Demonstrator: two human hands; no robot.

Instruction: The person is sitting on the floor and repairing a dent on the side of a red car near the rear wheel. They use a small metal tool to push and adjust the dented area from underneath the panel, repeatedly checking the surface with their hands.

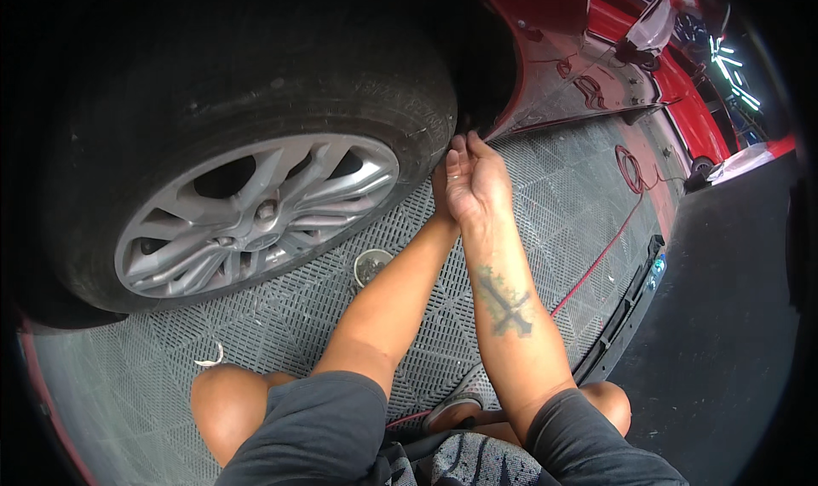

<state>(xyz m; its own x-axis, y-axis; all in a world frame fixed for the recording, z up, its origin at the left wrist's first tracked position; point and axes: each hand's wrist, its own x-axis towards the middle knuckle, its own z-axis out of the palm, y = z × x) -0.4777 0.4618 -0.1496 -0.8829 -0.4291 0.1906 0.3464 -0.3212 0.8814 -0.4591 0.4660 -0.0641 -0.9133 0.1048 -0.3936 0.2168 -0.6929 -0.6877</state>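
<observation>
Hands meet at the rear edge of the wheel arch (498, 115), where the red body panel (562, 69) curves down behind the tyre (341, 86). The right hand (475, 179) lies palm toward the camera, fingers together and extended up to the arch lip; its grip is open, and nothing shows in it. The left hand (440, 188) sits just behind and to the left of the right one, mostly hidden by it; whether its fingers close on anything cannot be told.

The arch lip lies directly ahead of and above both sets of fingertips, touching or nearly touching them. Its long axis runs along the curve of the panel, from upper left down toward lower right. The right hand is the nearer and the better exposed.

Both forearms run up from the lower edge, crossing the grey grid floor (545, 196). A small round tin (371, 265) rests on the floor beside the left forearm. A red hose (596, 260) trails across the floor to the right. The alloy wheel (256, 213) stands well left of the hands.
</observation>
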